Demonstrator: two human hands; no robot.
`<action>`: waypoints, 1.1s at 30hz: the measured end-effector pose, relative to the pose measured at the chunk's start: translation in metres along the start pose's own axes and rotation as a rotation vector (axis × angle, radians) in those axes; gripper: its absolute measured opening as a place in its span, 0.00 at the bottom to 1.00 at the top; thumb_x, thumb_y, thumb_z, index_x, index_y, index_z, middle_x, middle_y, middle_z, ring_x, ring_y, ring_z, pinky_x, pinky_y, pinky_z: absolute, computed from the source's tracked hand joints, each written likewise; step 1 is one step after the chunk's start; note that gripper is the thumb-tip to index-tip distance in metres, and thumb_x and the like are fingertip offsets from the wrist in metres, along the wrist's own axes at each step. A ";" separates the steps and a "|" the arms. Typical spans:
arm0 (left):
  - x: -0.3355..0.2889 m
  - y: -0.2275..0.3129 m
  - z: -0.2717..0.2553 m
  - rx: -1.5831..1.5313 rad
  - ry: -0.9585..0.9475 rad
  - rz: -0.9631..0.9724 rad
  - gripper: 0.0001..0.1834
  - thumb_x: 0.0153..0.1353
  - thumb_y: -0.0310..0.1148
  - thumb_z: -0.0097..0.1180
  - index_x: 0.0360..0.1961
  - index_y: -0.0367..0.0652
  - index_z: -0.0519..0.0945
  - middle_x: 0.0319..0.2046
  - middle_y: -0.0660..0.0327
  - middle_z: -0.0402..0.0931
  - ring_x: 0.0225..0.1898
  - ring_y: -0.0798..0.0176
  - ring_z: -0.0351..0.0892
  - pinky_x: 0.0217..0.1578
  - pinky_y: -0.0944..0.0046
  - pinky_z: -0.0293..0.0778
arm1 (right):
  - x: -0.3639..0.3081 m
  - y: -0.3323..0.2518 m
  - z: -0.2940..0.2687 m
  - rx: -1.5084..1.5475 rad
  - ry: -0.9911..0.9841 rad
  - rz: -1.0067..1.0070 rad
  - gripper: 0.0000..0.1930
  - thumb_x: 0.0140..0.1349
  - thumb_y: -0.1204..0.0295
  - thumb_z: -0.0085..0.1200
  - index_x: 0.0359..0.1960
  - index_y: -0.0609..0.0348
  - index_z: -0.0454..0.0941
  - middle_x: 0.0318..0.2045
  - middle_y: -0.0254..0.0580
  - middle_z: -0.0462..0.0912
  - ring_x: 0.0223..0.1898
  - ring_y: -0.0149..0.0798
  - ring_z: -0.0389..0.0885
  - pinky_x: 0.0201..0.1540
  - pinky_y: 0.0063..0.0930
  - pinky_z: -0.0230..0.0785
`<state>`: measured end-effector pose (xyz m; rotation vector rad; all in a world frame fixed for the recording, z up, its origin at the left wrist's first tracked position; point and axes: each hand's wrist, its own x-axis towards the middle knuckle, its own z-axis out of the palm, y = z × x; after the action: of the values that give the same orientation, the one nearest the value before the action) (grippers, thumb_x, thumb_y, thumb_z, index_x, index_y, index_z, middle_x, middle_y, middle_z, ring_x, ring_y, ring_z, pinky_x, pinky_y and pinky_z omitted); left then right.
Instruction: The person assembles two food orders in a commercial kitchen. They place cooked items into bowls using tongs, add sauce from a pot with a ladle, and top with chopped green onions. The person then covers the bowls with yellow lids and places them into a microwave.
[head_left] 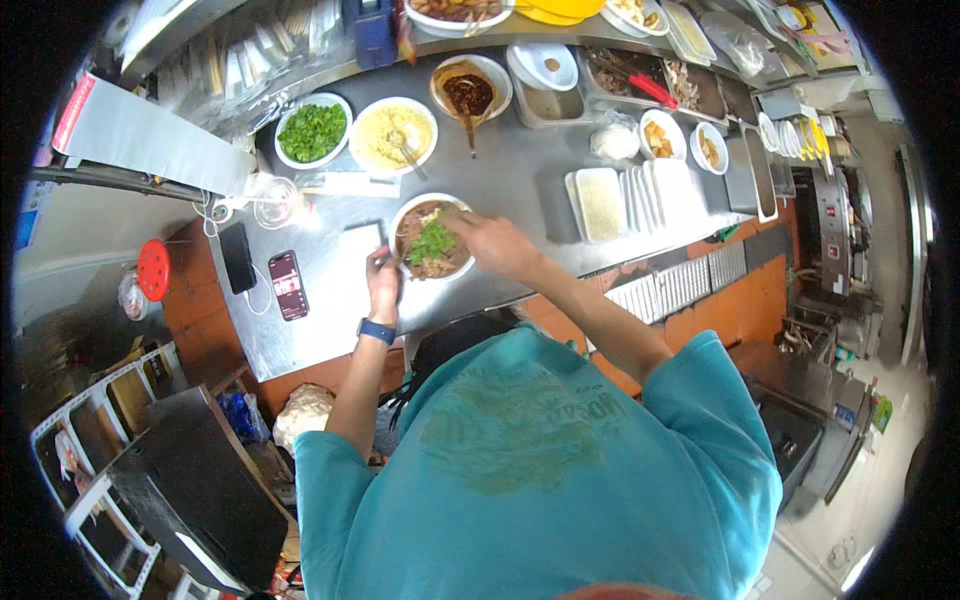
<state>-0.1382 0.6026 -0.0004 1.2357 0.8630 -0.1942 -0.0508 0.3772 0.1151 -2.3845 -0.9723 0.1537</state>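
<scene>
A white round bowl (411,203) of brown sliced meat stands on the steel counter in front of me, with chopped greens (432,242) heaped on the food. At the bowl's left side, my left hand (383,285) has its fingers and thumb against the rim. My right hand (496,245) reaches over the right rim, its fingertips together above the food beside the greens. What those fingertips hold, if anything, I cannot make out. Farther back are a bowl of chopped greens (312,133), a bowl of pale yellow minced food (393,136) with a spoon, and a bowl of dark sauce (470,93) with a ladle.
Two phones, one black (237,257) and one with a lit screen (289,286), lie left on the steel counter (330,335). White rectangular containers (601,204) stand at the right, near two small bowls of food. Red-handled tongs (652,88) rest over the metal trays behind.
</scene>
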 end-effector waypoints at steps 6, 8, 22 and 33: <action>-0.050 -0.014 -0.002 -0.201 0.179 0.160 0.19 0.65 0.33 0.52 0.56 0.40 0.72 0.44 0.57 0.78 0.47 0.62 0.77 0.51 0.58 0.72 | 0.054 0.100 -0.152 -0.259 0.264 0.002 0.08 0.58 0.68 0.57 0.38 0.49 0.83 0.37 0.43 0.85 0.38 0.49 0.83 0.43 0.41 0.77; -0.064 -0.024 -0.006 -0.254 0.237 0.127 0.19 0.66 0.34 0.48 0.56 0.39 0.72 0.47 0.54 0.76 0.50 0.58 0.76 0.55 0.56 0.72 | 0.108 0.153 -0.228 -0.428 0.463 -0.182 0.09 0.63 0.67 0.56 0.42 0.52 0.83 0.40 0.45 0.83 0.43 0.48 0.80 0.44 0.41 0.75; -0.118 -0.093 -0.008 -0.432 0.353 0.024 0.29 0.67 0.40 0.49 0.66 0.36 0.66 0.60 0.47 0.71 0.61 0.50 0.72 0.62 0.52 0.67 | 0.213 0.218 -0.320 -0.521 0.283 -0.184 0.13 0.56 0.67 0.54 0.22 0.66 0.80 0.25 0.63 0.81 0.32 0.61 0.82 0.36 0.52 0.73; -0.062 -0.031 -0.033 -0.264 0.113 -0.031 0.24 0.67 0.34 0.47 0.61 0.36 0.68 0.50 0.53 0.77 0.53 0.55 0.78 0.57 0.54 0.72 | 0.186 0.186 -0.306 -0.729 0.415 -0.371 0.08 0.51 0.77 0.52 0.35 0.63 0.76 0.33 0.56 0.80 0.42 0.58 0.80 0.44 0.49 0.75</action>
<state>-0.2133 0.6014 0.0160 0.9943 0.9724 -0.0335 0.2913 0.2561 0.2912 -2.6096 -1.3915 -0.9419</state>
